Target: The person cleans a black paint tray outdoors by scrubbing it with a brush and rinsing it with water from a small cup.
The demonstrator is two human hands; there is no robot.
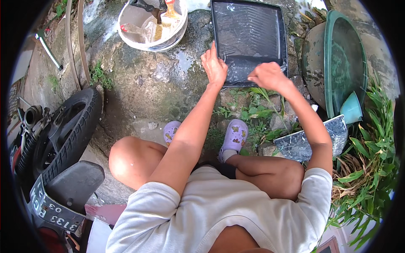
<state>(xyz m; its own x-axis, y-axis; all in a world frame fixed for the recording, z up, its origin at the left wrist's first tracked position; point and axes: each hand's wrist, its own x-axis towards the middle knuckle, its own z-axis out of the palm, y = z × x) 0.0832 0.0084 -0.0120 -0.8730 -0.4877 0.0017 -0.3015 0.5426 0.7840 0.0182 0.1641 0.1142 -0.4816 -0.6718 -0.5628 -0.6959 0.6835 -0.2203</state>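
Note:
A black plastic paint roller tray (250,28), wet and ribbed at its far end, lies on the ground before me. My left hand (214,65) grips its left rim, with the index finger stretched along the edge. Over the near, smooth well of the tray, my right hand (269,75) is curled with its knuckles up. Something small and pale shows beside its right side; what the fingers hold is hidden. Left of the tray stands a white bucket (148,44) holding several paintbrushes (171,15) and a scraper with a dark handle (142,4).
A large green basin (330,63) leans at the right, with a turquoise plastic scoop (352,109) below it. A paint-spattered board (311,139) rests near my right knee, beside leafy plants (373,148). A motorcycle's rear wheel (76,123) stands on the left. The stone ground (139,85) is uneven and wet.

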